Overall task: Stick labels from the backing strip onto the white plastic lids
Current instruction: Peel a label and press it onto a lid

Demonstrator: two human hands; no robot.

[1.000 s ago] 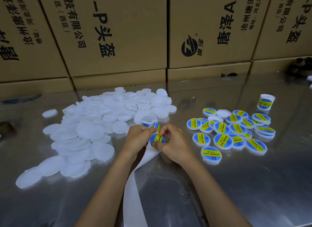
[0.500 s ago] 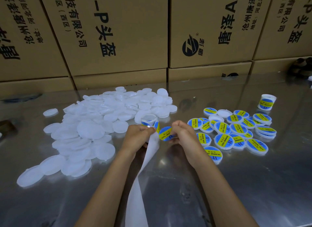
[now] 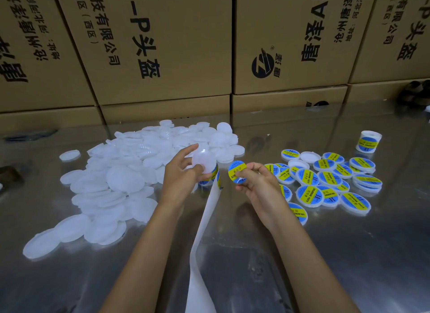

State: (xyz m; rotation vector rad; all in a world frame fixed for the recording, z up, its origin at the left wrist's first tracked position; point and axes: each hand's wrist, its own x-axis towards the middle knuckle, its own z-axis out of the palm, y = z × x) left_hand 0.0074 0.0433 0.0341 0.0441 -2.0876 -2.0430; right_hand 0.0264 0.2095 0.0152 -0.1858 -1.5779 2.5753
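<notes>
the left hand (image 3: pixel 183 173) holds 1 bare white lid (image 3: pixel 203 161) up off the metal table (image 3: pixel 244 254), thumb curled across its lower edge and fingers behind it, the lid tilted toward the person. the same hand also seems to keep hold of the top of the backing strip (image 3: pixel 204 231) — a few blue-and-yellow labels on the strip (image 3: pixel 215 174) show just under the lid, and the white strip trails down from that hand toward the near edge of the table, though exactly which fingers pin it i cannot tell.

the right hand (image 3: pixel 253 184) pinches 1 peeled label (image 3: pixel 236 172) between thumb and curled fingers, the round blue sticker with its yellow band facing up, just beside the bare lid but not touching it.

past and to the outer side of the left hand lies the heap of plain lids (image 3: pixel 121 173), overlapping loosely. on the outer side of the right hand sits the cluster of labelled lids (image 3: pixel 325 180), some stacked on each other, and farther out beyond them 1 small labelled tub (image 3: pixel 368 141) stands on its own. behind everything — a wall of cardboard boxes (image 3: pixel 162 44) with printed characters.
</notes>
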